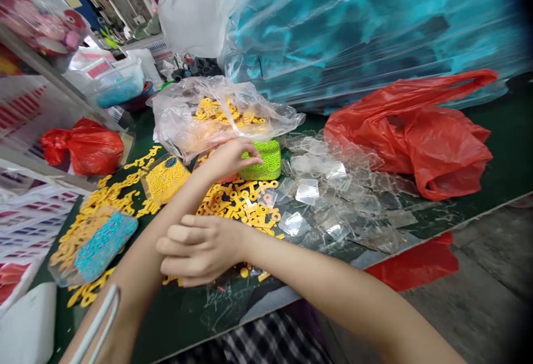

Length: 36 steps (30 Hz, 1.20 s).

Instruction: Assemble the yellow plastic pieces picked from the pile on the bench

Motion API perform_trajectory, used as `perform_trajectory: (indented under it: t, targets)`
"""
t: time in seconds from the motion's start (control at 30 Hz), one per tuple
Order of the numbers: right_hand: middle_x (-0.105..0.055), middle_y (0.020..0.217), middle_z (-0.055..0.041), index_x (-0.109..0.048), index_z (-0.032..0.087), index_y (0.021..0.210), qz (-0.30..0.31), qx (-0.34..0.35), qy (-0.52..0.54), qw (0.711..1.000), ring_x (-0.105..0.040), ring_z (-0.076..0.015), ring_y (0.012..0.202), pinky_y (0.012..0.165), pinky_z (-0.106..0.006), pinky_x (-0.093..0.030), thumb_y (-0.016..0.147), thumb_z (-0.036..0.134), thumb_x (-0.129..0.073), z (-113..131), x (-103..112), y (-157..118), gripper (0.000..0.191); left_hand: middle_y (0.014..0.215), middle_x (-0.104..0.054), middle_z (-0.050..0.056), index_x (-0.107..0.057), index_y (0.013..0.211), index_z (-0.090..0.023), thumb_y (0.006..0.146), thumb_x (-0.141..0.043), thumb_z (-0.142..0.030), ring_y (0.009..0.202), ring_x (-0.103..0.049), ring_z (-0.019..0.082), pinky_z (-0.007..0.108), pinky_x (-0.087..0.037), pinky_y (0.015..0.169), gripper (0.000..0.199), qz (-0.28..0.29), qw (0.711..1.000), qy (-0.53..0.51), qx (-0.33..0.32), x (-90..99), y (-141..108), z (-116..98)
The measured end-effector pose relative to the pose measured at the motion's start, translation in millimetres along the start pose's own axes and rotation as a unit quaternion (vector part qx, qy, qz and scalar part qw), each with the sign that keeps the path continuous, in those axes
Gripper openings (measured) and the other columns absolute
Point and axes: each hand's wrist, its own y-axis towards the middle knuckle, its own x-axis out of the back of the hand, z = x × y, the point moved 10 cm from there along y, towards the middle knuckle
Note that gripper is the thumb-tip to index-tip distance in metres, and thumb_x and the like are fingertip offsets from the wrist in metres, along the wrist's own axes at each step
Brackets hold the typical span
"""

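Resting left hand (229, 160) half-curled, fingertips on a lime-green beaded block (260, 161), nothing gripped AFAICT. Right hand (200, 250) loosely curled, empty, over left forearm, w/ yellow plastic letters (245, 206) just past it on dark green table (499, 131).

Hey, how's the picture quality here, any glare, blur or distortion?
In the head view, glare shines off the clear plastic sleeves and the plastic wrap; the wide lens bends the edge of the green table; the right corners darken and look soft.
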Motion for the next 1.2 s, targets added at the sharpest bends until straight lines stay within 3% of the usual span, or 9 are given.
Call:
perform_trajectory:
  t: [0.1,0.2,0.27,0.33,0.47,0.63,0.93,1.2]
  targets:
    - [-0.053,0.138,-0.0068,-0.061,0.022,0.113,-0.028,-0.016,0.012,0.999,-0.043,-0.0198,0.125,0.107,-0.036,-0.029,0.102,0.032,-0.016,-2,4,1,0.047,0.085,-0.066,0.006,-0.070,0.081,-0.017,0.088,-0.060,-0.036,0.084,-0.060,0.018,0.033,-0.046,0.082,0.022,-0.106,0.994,-0.009,0.029,33.5,-53,-1]
    - [-0.056,0.132,-0.0085,-0.062,0.020,0.110,-0.066,-0.026,0.029,0.997,-0.046,-0.0218,0.118,0.101,-0.037,-0.033,0.100,0.031,-0.025,0,8,4,0.040,0.082,-0.064,0.005,-0.068,0.077,-0.018,0.088,-0.058,-0.038,0.079,-0.060,0.019,0.033,-0.047,0.078,0.025,-0.183,0.977,-0.056,0.096,46.3,-125,4]
    - [-0.061,0.122,-0.0094,-0.064,0.018,0.103,-0.079,-0.029,0.042,0.996,-0.048,-0.0228,0.112,0.096,-0.038,-0.034,0.098,0.029,-0.031,2,7,6,0.035,0.081,-0.064,0.005,-0.068,0.076,-0.020,0.086,-0.058,-0.038,0.077,-0.060,0.019,0.033,-0.049,0.074,0.023,-0.221,0.957,-0.100,0.160,40.1,-177,9]
    - [-0.066,0.107,-0.0091,-0.066,0.016,0.094,-0.067,-0.040,0.065,0.995,-0.052,-0.0220,0.102,0.090,-0.036,-0.036,0.095,0.026,-0.036,3,1,9,0.031,0.079,-0.065,0.004,-0.067,0.075,-0.021,0.084,-0.059,-0.034,0.075,-0.061,0.019,0.032,-0.050,0.072,0.018,-0.231,0.938,-0.120,0.227,22.7,-223,13]
    - [-0.065,0.080,-0.0051,-0.066,0.015,0.082,0.013,-0.084,0.128,0.988,-0.053,-0.0183,0.078,0.074,-0.033,-0.037,0.087,0.023,-0.046,2,-25,12,0.022,0.079,-0.067,0.004,-0.072,0.074,-0.022,0.084,-0.061,-0.037,0.075,-0.063,0.019,0.029,-0.050,0.069,0.021,-0.239,0.916,-0.132,0.295,-14.4,-281,10]
    - [-0.063,0.069,-0.0034,-0.065,0.015,0.072,0.057,-0.121,0.195,0.972,-0.050,-0.0157,0.069,0.070,-0.031,-0.034,0.082,0.021,-0.050,0,-39,9,0.019,0.076,-0.066,0.003,-0.075,0.079,-0.023,0.087,-0.062,-0.042,0.073,-0.062,0.018,0.027,-0.049,0.067,0.024,-0.255,0.909,-0.132,0.304,-34.6,-300,0]
    - [-0.063,0.065,-0.0041,-0.068,0.016,0.069,0.119,-0.152,0.218,0.957,-0.048,-0.0155,0.063,0.068,-0.032,-0.032,0.080,0.022,-0.050,0,-52,7,0.022,0.075,-0.066,0.004,-0.079,0.083,-0.025,0.087,-0.064,-0.040,0.074,-0.060,0.018,0.030,-0.047,0.070,0.022,-0.256,0.911,-0.109,0.304,-40.4,-304,3]
    - [-0.064,0.063,-0.0052,-0.069,0.016,0.071,0.115,-0.154,0.210,0.958,-0.049,-0.0154,0.061,0.067,-0.031,-0.032,0.080,0.022,-0.051,-1,-53,5,0.022,0.076,-0.066,0.003,-0.079,0.087,-0.026,0.087,-0.063,-0.043,0.074,-0.061,0.018,0.030,-0.048,0.070,0.023,-0.274,0.898,-0.143,0.312,-38.4,-306,5]
